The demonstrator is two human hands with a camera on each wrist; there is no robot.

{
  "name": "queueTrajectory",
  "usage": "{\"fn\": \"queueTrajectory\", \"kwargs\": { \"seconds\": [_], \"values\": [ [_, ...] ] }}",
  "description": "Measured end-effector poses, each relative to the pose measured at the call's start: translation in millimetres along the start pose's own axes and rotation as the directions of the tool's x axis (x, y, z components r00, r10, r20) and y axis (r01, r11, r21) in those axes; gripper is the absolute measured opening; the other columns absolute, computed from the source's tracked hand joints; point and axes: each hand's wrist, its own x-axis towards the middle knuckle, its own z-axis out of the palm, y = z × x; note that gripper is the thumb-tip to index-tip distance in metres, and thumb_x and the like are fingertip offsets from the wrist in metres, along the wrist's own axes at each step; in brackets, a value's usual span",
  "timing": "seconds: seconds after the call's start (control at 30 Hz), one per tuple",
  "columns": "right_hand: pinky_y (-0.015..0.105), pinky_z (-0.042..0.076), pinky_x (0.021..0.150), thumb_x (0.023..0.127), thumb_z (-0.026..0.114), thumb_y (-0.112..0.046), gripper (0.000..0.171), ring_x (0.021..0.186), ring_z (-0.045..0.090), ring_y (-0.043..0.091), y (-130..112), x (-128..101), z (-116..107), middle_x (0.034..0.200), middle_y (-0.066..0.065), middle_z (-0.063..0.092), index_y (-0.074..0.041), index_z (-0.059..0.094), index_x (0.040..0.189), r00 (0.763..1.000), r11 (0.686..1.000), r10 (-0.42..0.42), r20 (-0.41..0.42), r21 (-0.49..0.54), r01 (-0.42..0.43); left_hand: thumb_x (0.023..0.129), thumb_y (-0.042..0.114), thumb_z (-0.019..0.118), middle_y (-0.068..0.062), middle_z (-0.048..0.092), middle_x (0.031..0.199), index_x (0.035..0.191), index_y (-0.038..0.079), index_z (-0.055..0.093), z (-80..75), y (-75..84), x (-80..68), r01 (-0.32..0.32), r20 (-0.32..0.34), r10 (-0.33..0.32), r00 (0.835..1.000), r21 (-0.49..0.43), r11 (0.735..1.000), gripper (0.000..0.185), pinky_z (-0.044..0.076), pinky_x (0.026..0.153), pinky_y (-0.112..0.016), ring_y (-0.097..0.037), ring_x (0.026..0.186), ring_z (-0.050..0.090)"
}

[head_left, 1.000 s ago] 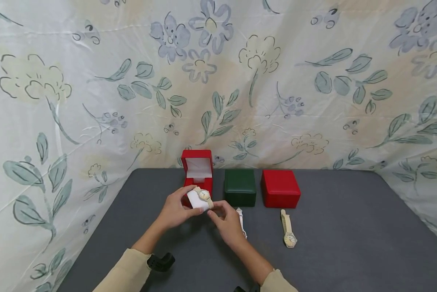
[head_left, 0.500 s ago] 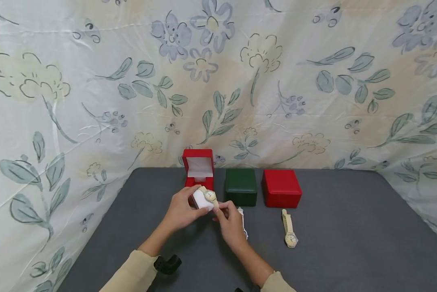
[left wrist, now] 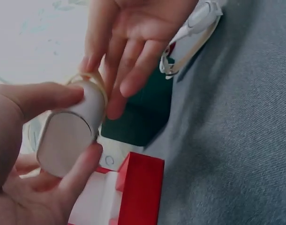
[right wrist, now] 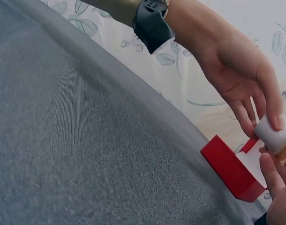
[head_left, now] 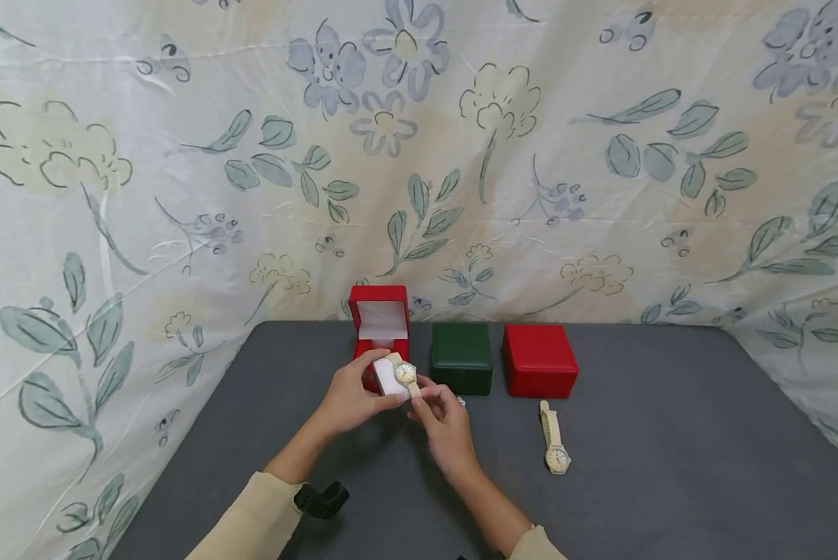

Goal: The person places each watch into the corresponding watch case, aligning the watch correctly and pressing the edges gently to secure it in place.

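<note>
The left hand [head_left: 352,395] grips a white cushion [head_left: 385,376]; the right hand [head_left: 450,432] pinches the end of the strap of a cream watch [head_left: 406,373]; that watch is already round the cushion, held up over the tabletop [head_left: 643,467]; I can't tell if its strap is done up, so that part may be left; the cushion is not in a box yet. Behind the hands, the open red box [head_left: 378,294] shows white lining; its bottom is mostly hidden; the green box [head_left: 462,358] and shut red box [head_left: 540,360] hide their insides; another cream watch [head_left: 555,443] lies loose.
</note>
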Motion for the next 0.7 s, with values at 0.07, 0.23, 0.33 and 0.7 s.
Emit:
{"fn": "queueTrajectory", "kwargs": {
  "seconds": [0.07,0.23,0.33,0.7],
  "values": [
    [0.026,0.058,0.083,0.091,0.064,-0.008,0.027,0.105,0.067,0.032,-2,-1,-1,0.132,0.023,0.058,0.005,0.05,0.111,1.0,1.0,-0.015,-0.003,0.018,0.015,0.071,0.017,0.085,-0.008,0.059,0.123,0.131,0.016,0.049,-1.9,-0.4,1.6,0.024,0.026,-0.022,0.999,-0.066,0.998,0.07,0.059,0.076,-0.033,-0.021,0.094,0.06],
    [0.027,0.058,0.082,0.089,0.066,-0.003,0.024,0.099,0.068,0.036,-6,1,-4,0.121,0.024,0.064,0.005,0.055,0.109,0.999,0.998,-0.052,-0.007,-0.023,0.052,0.073,0.015,0.085,-0.007,0.057,0.128,0.13,0.016,0.047,-4.6,-2.2,3.0,0.032,0.03,-0.028,0.999,-0.143,0.989,0.069,0.059,0.08,-0.033,-0.021,0.097,0.061],
    [0.024,0.057,0.082,0.088,0.067,-0.003,0.019,0.097,0.07,0.029,-8,3,-4,0.118,0.02,0.067,0.001,0.059,0.105,0.998,0.994,-0.062,0.012,-0.092,0.063,0.073,0.015,0.084,-0.007,0.058,0.126,0.129,0.016,0.047,-3.9,-3.6,2.6,0.021,-0.002,-0.022,1.0,-0.144,0.989,0.068,0.059,0.079,-0.031,-0.021,0.098,0.062],
    [0.023,0.056,0.086,0.087,0.071,-0.014,0.032,0.104,0.067,0.024,-17,14,-14,0.126,0.012,0.062,-0.009,0.054,0.114,0.989,0.98,-0.014,0.149,-0.195,0.043,0.074,0.021,0.084,-0.005,0.053,0.129,0.134,0.024,0.05,-7.7,-6.6,4.7,0.03,0.083,-0.013,0.996,-0.201,0.979,0.069,0.058,0.085,-0.035,-0.026,0.108,0.059]
  ]
}}
